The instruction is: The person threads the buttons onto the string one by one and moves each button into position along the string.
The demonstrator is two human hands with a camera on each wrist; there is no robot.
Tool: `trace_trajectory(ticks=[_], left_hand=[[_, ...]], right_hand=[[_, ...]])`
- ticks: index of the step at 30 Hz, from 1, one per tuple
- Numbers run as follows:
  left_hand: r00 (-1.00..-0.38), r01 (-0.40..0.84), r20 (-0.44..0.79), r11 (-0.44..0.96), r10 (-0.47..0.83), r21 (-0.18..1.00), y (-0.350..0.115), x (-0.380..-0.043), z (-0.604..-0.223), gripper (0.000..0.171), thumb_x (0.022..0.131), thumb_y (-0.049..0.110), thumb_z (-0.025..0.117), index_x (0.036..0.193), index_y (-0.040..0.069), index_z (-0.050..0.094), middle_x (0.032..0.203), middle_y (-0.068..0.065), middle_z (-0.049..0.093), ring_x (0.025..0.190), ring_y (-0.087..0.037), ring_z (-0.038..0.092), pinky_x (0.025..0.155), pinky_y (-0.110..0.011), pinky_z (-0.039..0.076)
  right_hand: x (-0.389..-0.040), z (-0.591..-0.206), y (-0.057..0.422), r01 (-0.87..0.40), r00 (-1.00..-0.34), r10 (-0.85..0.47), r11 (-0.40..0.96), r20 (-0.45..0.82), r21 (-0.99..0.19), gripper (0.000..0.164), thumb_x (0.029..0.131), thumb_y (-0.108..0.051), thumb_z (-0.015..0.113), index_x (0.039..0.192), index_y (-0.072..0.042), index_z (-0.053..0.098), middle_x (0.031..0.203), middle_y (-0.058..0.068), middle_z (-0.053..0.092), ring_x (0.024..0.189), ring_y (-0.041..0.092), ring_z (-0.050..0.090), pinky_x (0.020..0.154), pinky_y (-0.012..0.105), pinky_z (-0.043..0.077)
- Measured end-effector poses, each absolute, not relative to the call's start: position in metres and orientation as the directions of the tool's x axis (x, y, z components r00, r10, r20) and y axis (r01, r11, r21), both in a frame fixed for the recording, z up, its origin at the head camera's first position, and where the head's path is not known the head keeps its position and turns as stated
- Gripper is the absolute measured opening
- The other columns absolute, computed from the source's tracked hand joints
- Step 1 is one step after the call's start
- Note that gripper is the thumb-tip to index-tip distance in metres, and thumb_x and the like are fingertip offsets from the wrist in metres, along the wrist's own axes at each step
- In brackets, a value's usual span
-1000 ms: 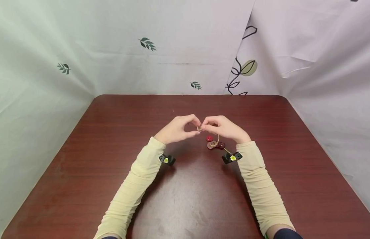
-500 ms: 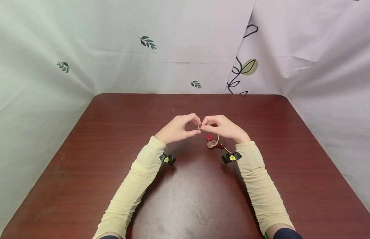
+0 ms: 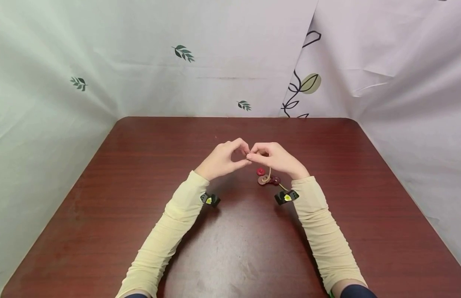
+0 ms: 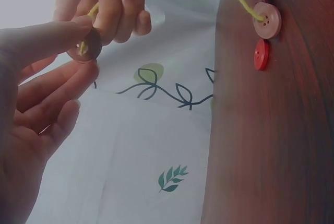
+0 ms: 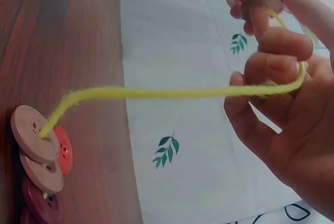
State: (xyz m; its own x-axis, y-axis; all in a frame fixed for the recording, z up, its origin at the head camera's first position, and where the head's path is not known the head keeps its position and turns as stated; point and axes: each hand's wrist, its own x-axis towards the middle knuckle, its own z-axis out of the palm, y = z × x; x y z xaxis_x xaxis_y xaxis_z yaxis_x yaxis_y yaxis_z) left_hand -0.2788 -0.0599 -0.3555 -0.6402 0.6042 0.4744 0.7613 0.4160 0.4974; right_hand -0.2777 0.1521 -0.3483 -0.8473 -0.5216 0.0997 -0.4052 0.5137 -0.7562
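Observation:
My left hand [image 3: 224, 159] pinches a brown button [image 4: 90, 46] between thumb and fingers, above the table. The tip of a yellow yarn [image 5: 175, 93] pokes out through this button. My right hand [image 3: 280, 159] meets the left at the fingertips, its curled fingers holding the yarn close behind the button. In the head view the fingers hide the button. From the right hand the yarn runs down to a pinkish-brown button [image 5: 34, 130] on the table. Another pinkish-brown button [image 5: 44, 174] and a dark maroon button [image 5: 44, 203] are strung beyond it.
A loose red button [image 3: 261, 171] lies beside the strung ones on the reddish-brown wooden table [image 3: 230, 240]. White cloth [image 3: 215, 62] with leaf prints hangs behind the table and along its sides. Each wrist carries a small black camera.
The right hand has shifted slightly left, its thumb now over the left hand's fingertips. The button and yarn between the hands, visible earlier from the head, are covered. The buttons on the table stay put.

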Motion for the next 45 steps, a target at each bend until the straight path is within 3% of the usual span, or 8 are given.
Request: trace_trajectory(ticks=[16,24,28,36,42,45], left_hand=[[-0.569,0.819,0.556,0.353,0.606,0.453,-0.06,-0.285,-0.359,0.011,0.085,0.012,0.073,0.091,0.008,0.063,0.095,-0.004,0.071,0.091,-0.018,0.065,0.088,-0.035,0.051],[-0.587,0.807,0.552,0.376,0.592,0.455,-0.062,-0.285,-0.36,0.014,0.083,0.011,0.075,0.091,0.008,0.064,0.092,-0.004,0.071,0.089,-0.018,0.065,0.086,-0.035,0.051],[-0.589,0.807,0.558,0.386,0.585,0.447,-0.063,-0.286,-0.36,0.015,0.082,0.01,0.076,0.09,0.007,0.064,0.091,-0.004,0.071,0.087,-0.018,0.065,0.084,-0.035,0.052],[-0.595,0.804,0.565,0.402,0.572,0.439,-0.065,-0.284,-0.357,0.013,0.084,0.013,0.074,0.09,0.007,0.065,0.09,-0.004,0.071,0.084,-0.017,0.064,0.08,-0.034,0.05],[-0.606,0.796,0.58,0.421,0.545,0.435,-0.067,-0.284,-0.356,0.012,0.084,0.013,0.074,0.09,0.007,0.065,0.086,-0.004,0.07,0.081,-0.017,0.064,0.079,-0.034,0.052],[-0.61,0.792,0.594,0.429,0.525,0.434,-0.068,-0.283,-0.355,0.011,0.085,0.013,0.074,0.09,0.008,0.065,0.084,-0.004,0.069,0.079,-0.017,0.063,0.078,-0.037,0.051]], right_hand=[[-0.282,-0.351,0.155,-0.396,-0.869,-0.477,0.517,0.128,-0.758,0.015,0.094,-0.027,0.063,0.091,-0.014,0.07,0.077,0.001,0.064,0.063,0.016,0.055,0.059,0.026,0.044],[-0.28,-0.349,0.156,-0.366,-0.885,-0.453,0.538,0.106,-0.759,0.018,0.095,-0.023,0.062,0.092,-0.007,0.07,0.068,0.0,0.056,0.059,0.016,0.05,0.053,0.023,0.039],[-0.281,-0.351,0.159,-0.382,-0.883,-0.453,0.543,0.123,-0.748,0.019,0.094,-0.03,0.063,0.087,-0.014,0.07,0.065,0.001,0.055,0.06,0.021,0.051,0.055,0.025,0.041],[-0.283,-0.353,0.163,-0.406,-0.885,-0.446,0.6,0.133,-0.69,0.025,0.093,-0.039,0.063,0.08,-0.018,0.067,0.063,0.004,0.056,0.063,0.014,0.05,0.06,0.027,0.04],[-0.283,-0.352,0.166,-0.395,-0.89,-0.44,0.623,0.115,-0.676,0.024,0.093,-0.037,0.064,0.08,-0.017,0.067,0.068,0.011,0.061,0.066,0.017,0.054,0.064,0.029,0.044],[-0.284,-0.352,0.167,-0.388,-0.894,-0.434,0.63,0.11,-0.673,0.023,0.093,-0.036,0.063,0.08,-0.017,0.067,0.066,0.006,0.059,0.062,0.017,0.052,0.062,0.029,0.043]])
